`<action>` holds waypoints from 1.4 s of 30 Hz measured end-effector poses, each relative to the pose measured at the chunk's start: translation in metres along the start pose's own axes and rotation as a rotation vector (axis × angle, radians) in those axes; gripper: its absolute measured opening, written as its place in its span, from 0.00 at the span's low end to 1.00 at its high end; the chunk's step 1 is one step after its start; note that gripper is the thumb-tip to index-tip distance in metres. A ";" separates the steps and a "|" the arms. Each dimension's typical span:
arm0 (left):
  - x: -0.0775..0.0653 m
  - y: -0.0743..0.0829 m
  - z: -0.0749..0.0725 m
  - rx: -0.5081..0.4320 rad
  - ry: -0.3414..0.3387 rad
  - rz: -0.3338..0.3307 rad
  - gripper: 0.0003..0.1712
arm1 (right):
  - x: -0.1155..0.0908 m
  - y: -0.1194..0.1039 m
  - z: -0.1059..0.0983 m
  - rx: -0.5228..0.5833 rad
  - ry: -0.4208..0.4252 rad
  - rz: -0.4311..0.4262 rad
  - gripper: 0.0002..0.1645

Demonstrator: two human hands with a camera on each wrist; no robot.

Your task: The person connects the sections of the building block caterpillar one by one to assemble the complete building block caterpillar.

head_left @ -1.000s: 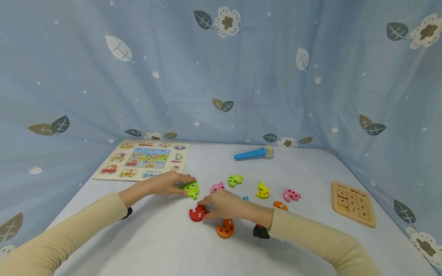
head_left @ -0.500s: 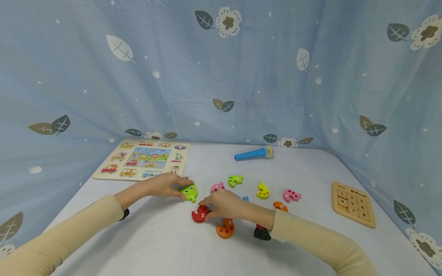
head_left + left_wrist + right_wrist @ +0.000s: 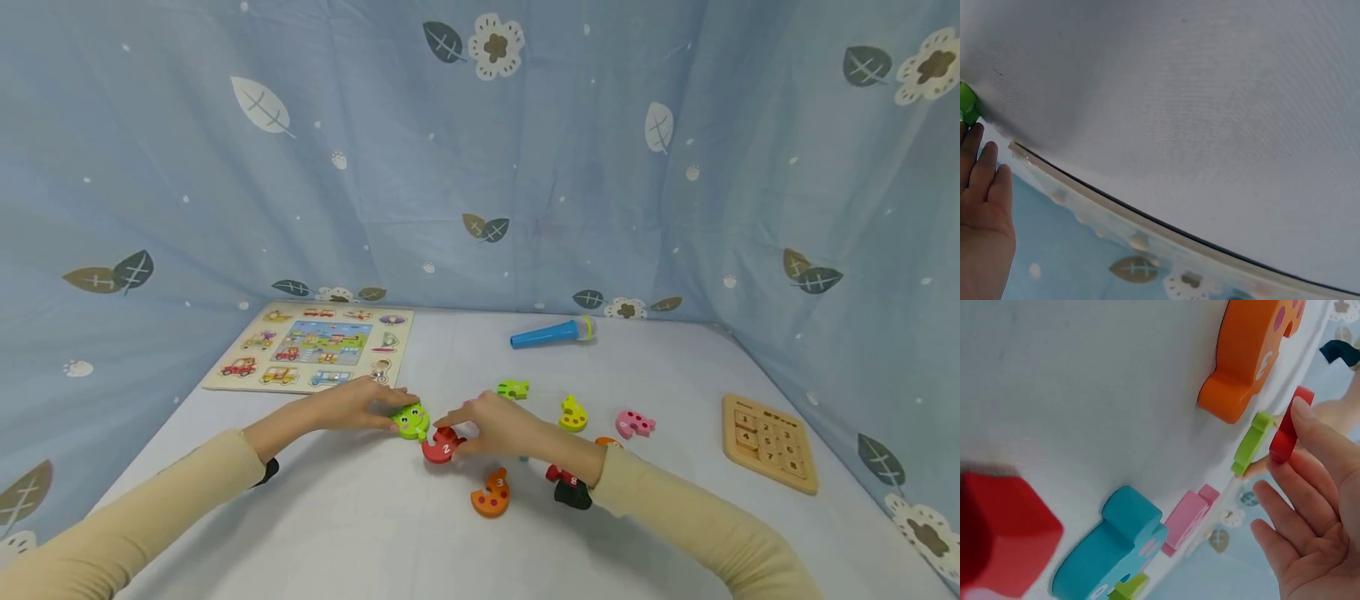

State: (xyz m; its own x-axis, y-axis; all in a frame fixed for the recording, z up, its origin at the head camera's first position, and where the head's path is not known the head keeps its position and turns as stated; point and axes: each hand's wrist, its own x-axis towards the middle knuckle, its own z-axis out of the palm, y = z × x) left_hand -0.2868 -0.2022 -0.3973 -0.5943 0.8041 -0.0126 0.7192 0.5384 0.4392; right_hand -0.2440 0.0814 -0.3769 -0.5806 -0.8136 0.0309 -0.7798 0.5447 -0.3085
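Observation:
My left hand [image 3: 352, 405] holds a green smiling-face puzzle piece [image 3: 412, 422] by its left side, fingers at the top and thumb lower down. Only a bit of that green piece [image 3: 969, 103] shows in the left wrist view. Between thumb and fingertips my right hand [image 3: 501, 429] pinches a red wooden puzzle piece numbered 2 [image 3: 439, 450], right beside the green one. The right wrist view shows the same red piece [image 3: 1290, 428] edge-on under the thumb. An orange piece numbered 3 [image 3: 491, 498] lies on the table below the right hand.
Yellow [image 3: 573, 414], pink [image 3: 634, 423] and striped green [image 3: 513, 389] pieces lie beyond and right of the right hand. A blue piece [image 3: 1110, 544] shows in the right wrist view. Around them are a vehicle puzzle board [image 3: 251, 379], a toy microphone [image 3: 551, 333] and a wooden number board [image 3: 768, 446].
My right hand has carried the red piece up and slightly right, close to the green one. The left hand has shifted the green piece slightly down and left.

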 end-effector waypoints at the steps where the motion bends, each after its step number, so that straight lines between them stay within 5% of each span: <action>1: 0.000 0.000 0.000 -0.002 0.002 0.003 0.32 | 0.001 0.000 -0.001 -0.002 -0.002 -0.002 0.28; 42: -0.007 0.007 0.006 0.017 0.018 -0.014 0.30 | 0.024 -0.001 0.009 -0.099 -0.044 0.017 0.27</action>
State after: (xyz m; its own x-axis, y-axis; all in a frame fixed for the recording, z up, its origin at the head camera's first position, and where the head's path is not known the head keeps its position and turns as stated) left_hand -0.2760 -0.2027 -0.3995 -0.6108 0.7918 -0.0030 0.7163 0.5542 0.4240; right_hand -0.2547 0.0596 -0.3845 -0.5847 -0.8111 -0.0161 -0.7906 0.5741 -0.2132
